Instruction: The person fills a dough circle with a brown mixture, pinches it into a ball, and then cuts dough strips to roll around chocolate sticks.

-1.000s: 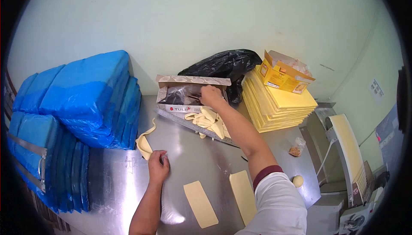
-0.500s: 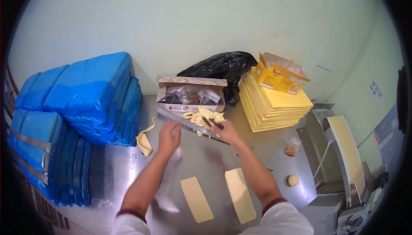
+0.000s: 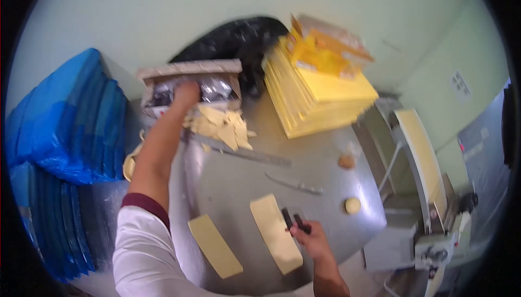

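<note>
My left hand (image 3: 186, 94) reaches into the open cardboard box (image 3: 190, 68) among dark items in clear plastic; its fingers are hidden. My right hand (image 3: 312, 238) is closed on dark sticks (image 3: 302, 224), low at the right, over the edge of a flat dough strip (image 3: 275, 234). Another dough strip (image 3: 215, 246) lies to its left. Dough scraps (image 3: 222, 126) are heaped in front of the box, beside a metal ruler (image 3: 239, 151). A knife (image 3: 296, 183) lies on the metal table above the right strip.
Blue-wrapped stacks (image 3: 59, 118) stand at the left. A black bag (image 3: 233, 39) lies behind the box. Yellow sheets (image 3: 320, 93) are stacked at the back right under a yellow carton (image 3: 325, 52). A dough ball (image 3: 352, 206), a small bag (image 3: 347, 159) and a machine (image 3: 426, 161) are at the right.
The view has shifted. My left hand has moved up into the box. My right hand has come back from the scraps with the dark sticks to the right dough strip, uncovering the knife.
</note>
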`<control>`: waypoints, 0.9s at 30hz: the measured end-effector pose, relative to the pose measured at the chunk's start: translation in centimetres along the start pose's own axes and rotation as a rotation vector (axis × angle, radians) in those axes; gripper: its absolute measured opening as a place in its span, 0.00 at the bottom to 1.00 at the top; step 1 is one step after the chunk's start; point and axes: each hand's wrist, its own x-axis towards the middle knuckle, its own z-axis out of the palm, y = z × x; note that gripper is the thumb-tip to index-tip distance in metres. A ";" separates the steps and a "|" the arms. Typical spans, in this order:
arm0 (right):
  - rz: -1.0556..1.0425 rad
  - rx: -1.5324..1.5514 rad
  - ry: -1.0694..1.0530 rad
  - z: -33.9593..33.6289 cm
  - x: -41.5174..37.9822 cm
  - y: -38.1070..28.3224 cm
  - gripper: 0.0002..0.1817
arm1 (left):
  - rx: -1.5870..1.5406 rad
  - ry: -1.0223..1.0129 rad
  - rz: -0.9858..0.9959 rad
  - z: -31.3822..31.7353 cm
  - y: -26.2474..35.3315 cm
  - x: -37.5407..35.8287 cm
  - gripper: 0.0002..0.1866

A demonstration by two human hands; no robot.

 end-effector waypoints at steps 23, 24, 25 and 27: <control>0.213 0.469 0.194 0.6 -3.8 3.3 0.11 | -0.053 -0.087 -0.032 -0.5 -0.2 0.6 0.15; 0.215 0.445 0.211 0.7 -3.7 3.3 0.11 | -0.054 -0.089 -0.060 -1.2 0.2 0.3 0.14; 0.219 0.420 0.230 0.8 -3.8 3.4 0.10 | -0.059 -0.067 -0.041 -1.3 0.1 0.1 0.14; 0.216 0.364 0.289 0.7 -4.0 3.6 0.10 | -0.071 -0.026 -0.004 -1.3 -0.1 -0.2 0.13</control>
